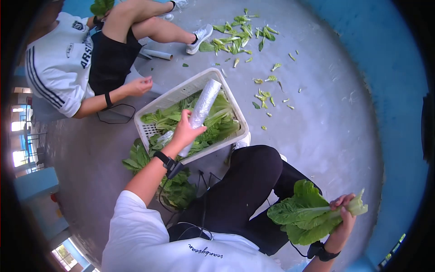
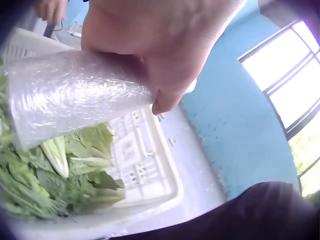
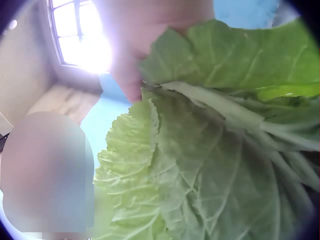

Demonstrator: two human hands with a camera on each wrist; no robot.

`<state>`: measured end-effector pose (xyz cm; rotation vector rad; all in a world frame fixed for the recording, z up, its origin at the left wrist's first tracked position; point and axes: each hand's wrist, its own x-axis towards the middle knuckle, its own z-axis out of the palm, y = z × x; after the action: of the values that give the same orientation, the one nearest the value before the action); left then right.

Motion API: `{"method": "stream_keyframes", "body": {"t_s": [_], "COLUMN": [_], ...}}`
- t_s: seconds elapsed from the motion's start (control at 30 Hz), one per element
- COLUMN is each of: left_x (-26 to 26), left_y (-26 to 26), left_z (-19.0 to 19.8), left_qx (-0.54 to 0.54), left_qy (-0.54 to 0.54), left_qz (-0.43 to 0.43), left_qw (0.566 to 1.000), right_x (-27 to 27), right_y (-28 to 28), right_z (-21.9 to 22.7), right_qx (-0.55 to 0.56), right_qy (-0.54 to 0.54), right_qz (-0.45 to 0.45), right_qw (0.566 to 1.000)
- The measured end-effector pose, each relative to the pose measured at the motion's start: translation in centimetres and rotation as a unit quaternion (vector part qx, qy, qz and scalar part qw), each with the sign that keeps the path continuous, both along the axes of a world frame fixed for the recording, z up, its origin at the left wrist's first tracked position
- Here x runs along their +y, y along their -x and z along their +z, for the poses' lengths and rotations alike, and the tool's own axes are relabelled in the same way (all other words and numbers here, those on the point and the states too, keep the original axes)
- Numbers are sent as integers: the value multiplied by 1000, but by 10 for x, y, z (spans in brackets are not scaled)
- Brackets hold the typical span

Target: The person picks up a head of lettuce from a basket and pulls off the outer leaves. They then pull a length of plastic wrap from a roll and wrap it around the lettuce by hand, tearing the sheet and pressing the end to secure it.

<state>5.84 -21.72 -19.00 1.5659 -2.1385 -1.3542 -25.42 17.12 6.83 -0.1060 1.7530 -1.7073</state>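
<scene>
My left hand [image 1: 185,131] grips a shiny roll of clear plastic film [image 1: 205,103] over the white crate [image 1: 240,113], which holds leafy greens [image 1: 222,122]. In the left wrist view the film roll [image 2: 75,92] lies under the palm, with the hand [image 2: 150,40] curled round it. My right hand [image 1: 344,216] holds a bunch of green leaves [image 1: 308,213] by its pale stem end, away from the crate at the lower right. Broad leaves [image 3: 200,165] fill much of the right wrist view, below the hand [image 3: 155,35].
Another person [image 1: 68,63] sits across at the upper left, a hand near the crate. Trimmed leaves [image 1: 235,38] lie scattered on the grey floor [image 1: 326,118]. More greens [image 1: 176,190] lie beside the crate, near my leg [image 1: 240,181]. A blue wall [image 1: 403,136] stands at the right.
</scene>
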Motion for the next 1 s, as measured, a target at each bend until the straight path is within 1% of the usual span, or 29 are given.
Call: {"method": "stream_keyframes", "body": {"t_s": [0.03,0.07,0.1,0.13,0.2,0.23,0.33,0.37,0.43,0.5,0.53,0.6,0.63,0.73,0.83,0.87,0.9,0.93,0.97,1.0], "left_x": [16,26,32,41,66,76,107,119,139,157,166,183,189,201,199,197,194,191,190,191], "left_y": [-3,-6,-7,-3,9,14,23,29,34,38,42,46,45,48,41,38,33,32,30,30], "left_z": [-5,-1,16,39,88,106,135,147,165,182,188,198,207,210,209,207,200,193,189,190], "left_qx": [93,194,235,250,278,288,304,329,338,353,365,384,346,358,349,343,370,392,410,425], "left_qy": [-40,-71,-203,-188,-161,-180,-145,-106,-143,-171,-158,-133,-152,-69,-197,-237,-335,-430,-519,-524], "left_qz": [21,40,70,50,8,-15,-82,-91,-114,-132,-142,-162,-171,-214,-248,-257,-251,-241,-229,-240], "left_qw": [995,978,948,948,947,940,938,934,923,910,907,899,910,906,882,872,829,777,714,698], "right_x": [3,5,-5,-11,-16,-19,-33,-38,-45,-55,-58,-61,-62,-61,-56,-53,-51,-47,-45,-43], "right_y": [-3,-10,-21,-29,-34,-34,-47,-51,-61,-78,-87,-99,-103,-110,-112,-112,-111,-106,-106,-107], "right_z": [1,11,18,23,23,23,26,26,26,22,23,29,32,26,29,30,28,26,26,28], "right_qx": [-9,10,22,35,67,84,111,117,129,144,150,148,148,193,215,221,209,197,186,183], "right_qy": [27,-14,-65,-115,-110,-109,-130,-124,-114,-62,-36,-33,-31,-24,-45,-50,-40,-30,-21,-13], "right_qz": [21,32,38,41,127,168,213,224,246,228,220,213,211,199,199,203,207,212,216,225], "right_qw": [999,999,997,992,984,976,962,960,954,961,963,965,966,960,955,953,955,957,958,957]}}
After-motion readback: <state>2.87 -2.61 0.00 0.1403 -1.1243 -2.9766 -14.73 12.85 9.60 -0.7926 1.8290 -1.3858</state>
